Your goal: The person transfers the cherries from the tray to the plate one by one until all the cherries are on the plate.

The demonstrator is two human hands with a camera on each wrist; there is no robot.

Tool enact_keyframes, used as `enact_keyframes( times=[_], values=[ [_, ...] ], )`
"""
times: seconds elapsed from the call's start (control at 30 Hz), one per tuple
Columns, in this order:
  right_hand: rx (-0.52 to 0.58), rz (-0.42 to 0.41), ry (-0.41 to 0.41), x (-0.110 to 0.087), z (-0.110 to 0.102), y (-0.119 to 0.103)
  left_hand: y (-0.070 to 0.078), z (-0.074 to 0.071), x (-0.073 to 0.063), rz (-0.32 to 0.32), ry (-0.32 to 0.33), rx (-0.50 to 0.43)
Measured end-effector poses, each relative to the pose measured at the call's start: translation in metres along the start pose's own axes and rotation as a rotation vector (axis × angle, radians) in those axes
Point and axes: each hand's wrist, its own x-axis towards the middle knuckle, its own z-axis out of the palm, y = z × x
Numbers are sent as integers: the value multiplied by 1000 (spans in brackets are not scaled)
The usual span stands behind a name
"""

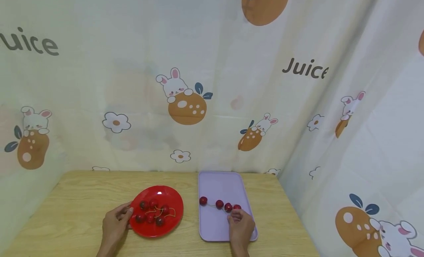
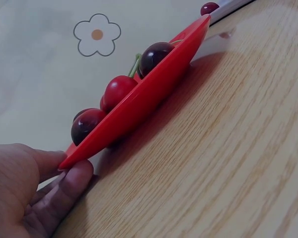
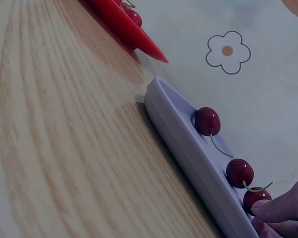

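Observation:
My left hand [image 1: 114, 225] grips the left rim of a red plate [image 1: 175, 220], thumb on top and fingers underneath in the left wrist view. Several dark red cherries with green stems lie on this plate, one of them a bright red cherry [image 2: 120, 89]. Over the right side of a pale purple tray [image 1: 218, 183], my right hand [image 1: 241, 227] has curled fingers around the rightmost cherry [image 1: 237, 207], which they partly hide. Further cherries line up to its left, including the leftmost cherry [image 1: 203, 201]. In the right wrist view, the thumb overlaps a cherry [image 3: 256, 196].
The plate and tray stand apart on a wood-grain table [image 1: 82, 190]. Behind and to the right hangs a pale curtain [image 1: 139, 84] printed with rabbits, fruit and flowers, close to the table's edges.

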Motion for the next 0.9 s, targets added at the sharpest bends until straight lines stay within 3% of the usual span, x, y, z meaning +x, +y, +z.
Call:
enact_keyframes(
  times=[0.9],
  values=[
    [33,65,26,9,-14,6,-3,2,2,13,3,13]
  ],
)
